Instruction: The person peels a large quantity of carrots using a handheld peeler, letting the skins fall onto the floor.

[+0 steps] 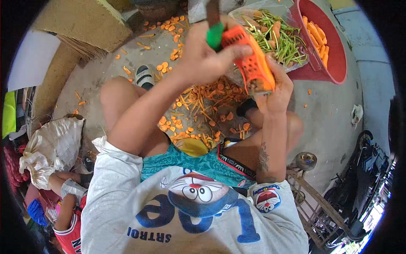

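Note:
In the head view, my left hand [207,57] is closed around a knife by its green handle [215,36], its dark blade [213,15] pointing away from me. The thumb of that hand presses on an orange perforated plastic piece [249,61], which looks like a hand grater with slots at its far end. My right hand [280,82] grips the same orange piece from the right, fingers wrapped along its side and near end. Beyond the hands, a plastic bag [249,21] holds carrots and green stems [287,44].
A red tub [338,63] with peeled orange carrots [316,36] stands at the upper right. Carrot slices and peelings [203,101] litter the floor between my legs. A white sack [59,144] and another person [69,211] are at left; a metal-framed cart [317,194] is at right.

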Motion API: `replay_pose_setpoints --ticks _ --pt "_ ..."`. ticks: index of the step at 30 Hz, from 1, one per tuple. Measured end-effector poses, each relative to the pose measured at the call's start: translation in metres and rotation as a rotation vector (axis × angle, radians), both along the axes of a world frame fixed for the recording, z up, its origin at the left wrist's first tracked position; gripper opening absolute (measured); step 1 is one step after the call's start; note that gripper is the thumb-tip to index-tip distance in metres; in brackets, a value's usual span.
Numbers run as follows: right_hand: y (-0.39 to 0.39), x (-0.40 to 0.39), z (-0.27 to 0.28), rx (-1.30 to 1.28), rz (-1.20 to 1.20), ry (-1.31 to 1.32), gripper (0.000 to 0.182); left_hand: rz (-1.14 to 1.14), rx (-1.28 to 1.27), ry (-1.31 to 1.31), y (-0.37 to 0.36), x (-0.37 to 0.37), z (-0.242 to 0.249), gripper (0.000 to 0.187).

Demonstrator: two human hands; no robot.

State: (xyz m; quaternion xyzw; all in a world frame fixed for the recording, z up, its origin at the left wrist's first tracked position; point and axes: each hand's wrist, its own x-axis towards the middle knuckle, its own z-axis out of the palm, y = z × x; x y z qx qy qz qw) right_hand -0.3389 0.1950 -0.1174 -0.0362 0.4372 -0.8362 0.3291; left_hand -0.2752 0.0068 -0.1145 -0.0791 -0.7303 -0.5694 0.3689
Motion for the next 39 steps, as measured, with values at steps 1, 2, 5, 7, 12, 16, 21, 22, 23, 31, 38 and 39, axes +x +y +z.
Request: replay_pose_setpoints --ticks 1,2,5,7,12,16,21,22,23,31,38,39 --pt "-0.002 0.005 0.002 0.033 -0.035 0.047 0.033 0.023 0.043 -0.097 -0.011 0.000 0.004 0.021" --pt "0.008 0.000 -0.009 -0.048 0.051 0.039 0.033 0.045 0.083 -0.194 -0.022 0.000 0.006 0.022" --pt "0.010 -0.006 -0.006 -0.109 0.245 0.011 0.032 0.203 0.301 -0.047 -0.057 -0.016 0.008 0.009" --pt "0.010 -0.016 -0.014 -0.213 0.300 -0.015 0.034 0.202 0.264 -0.094 -0.048 -0.013 -0.005 0.015" --pt "0.001 0.000 0.000 0.046 -0.036 0.057 0.036 0.031 -0.024 -0.070 -0.004 -0.001 -0.011 0.019" --pt "0.009 -0.001 -0.001 -0.077 0.223 0.084 0.039 0.168 0.172 -0.249 -0.052 -0.009 0.014 0.008" --pt "0.014 -0.021 -0.019 -0.326 0.355 -0.001 0.037 -0.007 0.128 -0.075 -0.002 0.001 -0.004 0.014" --pt "0.002 -0.006 -0.004 -0.135 0.133 0.050 0.036 -0.009 0.131 -0.076 -0.003 -0.001 -0.004 0.014" --pt "-0.003 0.004 0.002 0.058 -0.086 0.096 0.035 0.024 0.081 -0.075 -0.005 -0.002 -0.002 0.015" --pt "0.009 -0.023 -0.023 -0.444 0.419 -0.003 0.043 0.214 0.290 -0.168 -0.033 -0.004 -0.003 0.018" --pt "0.004 0.002 -0.003 -0.005 0.072 0.150 0.048 0.048 0.129 0.018 -0.043 -0.020 0.002 0.015" --pt "0.004 0.002 0.001 0.024 0.112 0.139 0.048 0.048 0.235 0.109 -0.055 -0.023 0.006 0.009"
